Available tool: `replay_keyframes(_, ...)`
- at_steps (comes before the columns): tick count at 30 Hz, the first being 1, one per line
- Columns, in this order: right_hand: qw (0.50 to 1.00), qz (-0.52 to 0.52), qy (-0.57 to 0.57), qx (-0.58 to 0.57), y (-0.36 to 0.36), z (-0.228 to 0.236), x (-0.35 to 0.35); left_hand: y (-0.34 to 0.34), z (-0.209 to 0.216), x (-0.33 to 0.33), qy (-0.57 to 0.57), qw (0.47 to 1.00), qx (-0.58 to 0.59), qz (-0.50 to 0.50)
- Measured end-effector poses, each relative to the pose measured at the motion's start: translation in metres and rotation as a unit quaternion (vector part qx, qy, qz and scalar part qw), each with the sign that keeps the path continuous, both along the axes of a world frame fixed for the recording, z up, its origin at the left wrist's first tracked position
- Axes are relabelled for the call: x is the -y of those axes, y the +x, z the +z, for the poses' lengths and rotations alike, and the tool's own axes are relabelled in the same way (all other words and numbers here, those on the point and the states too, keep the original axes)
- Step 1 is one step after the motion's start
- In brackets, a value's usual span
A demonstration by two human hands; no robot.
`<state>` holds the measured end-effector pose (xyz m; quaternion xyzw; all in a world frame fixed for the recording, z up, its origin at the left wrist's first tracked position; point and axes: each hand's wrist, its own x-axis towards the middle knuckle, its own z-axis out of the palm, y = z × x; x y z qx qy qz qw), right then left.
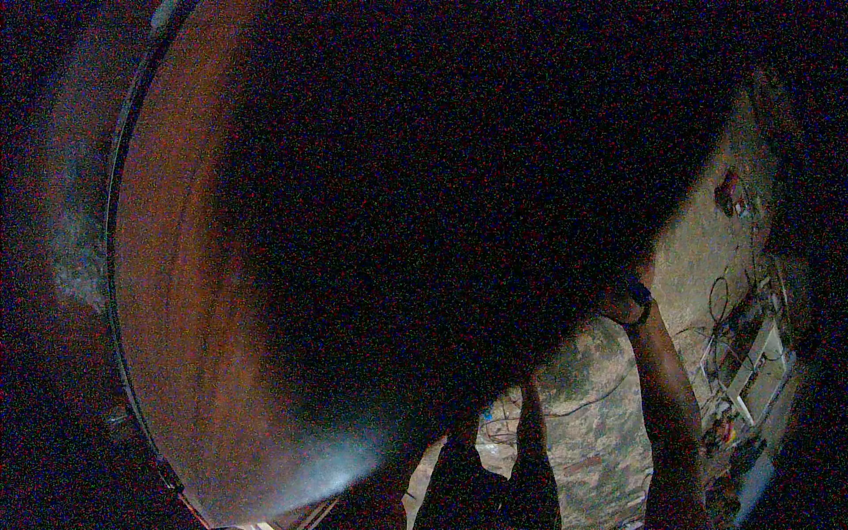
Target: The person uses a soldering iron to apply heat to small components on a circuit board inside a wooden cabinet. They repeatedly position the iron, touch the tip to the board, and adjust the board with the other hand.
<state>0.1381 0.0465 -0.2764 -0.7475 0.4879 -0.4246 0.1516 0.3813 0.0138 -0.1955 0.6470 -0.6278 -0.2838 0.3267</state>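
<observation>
A large, near-black shape (459, 194) fills the middle of the view; its kind cannot be made out. Along its left side runs a brown, wood-like surface (168, 265) with a dark curved edge and a pale glare near the bottom. From the lower right my right forearm (667, 380) reaches up, a dark band (645, 309) round its wrist. My right hand (621, 306) is at the lower right border of the black shape. Its fingers are lost in the dark, so a grip cannot be made out. My left hand does not show.
Below are my legs (534, 442) over a rough, patchy floor (592, 424). To the right lie a pale rectangular frame (758, 375), loose cables (720, 300) and a small dark red thing (729, 193). A thin cord crosses the floor near my legs.
</observation>
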Motion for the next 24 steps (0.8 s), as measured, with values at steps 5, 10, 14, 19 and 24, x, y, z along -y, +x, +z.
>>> replay_keyframes(5, 1.0, -0.01, -0.002, 0.008, 0.004, 0.003, 0.004, 0.0, 0.005, 0.003, -0.034, 0.999, 0.011, -0.011)
replay_keyframes(10, 0.998, -0.058, -0.009, 0.034, 0.007, 0.006, 0.0, -0.007, 0.012, 0.001, 0.02, 0.999, 0.044, 0.017)
replay_keyframes(14, 0.991, -0.118, 0.015, 0.063, 0.014, 0.019, -0.013, 0.0, 0.003, -0.01, 0.014, 0.999, -0.031, 0.03)
replay_keyframes(19, 0.966, -0.004, 0.197, 0.167, -0.017, 0.026, -0.077, 0.007, -0.011, -0.046, -0.096, 0.99, -0.085, 0.058)
replay_keyframes(24, 0.955, -0.202, 0.149, 0.156, -0.046, -0.01, -0.147, -0.016, -0.04, -0.058, 0.064, 0.986, -0.147, 0.054)
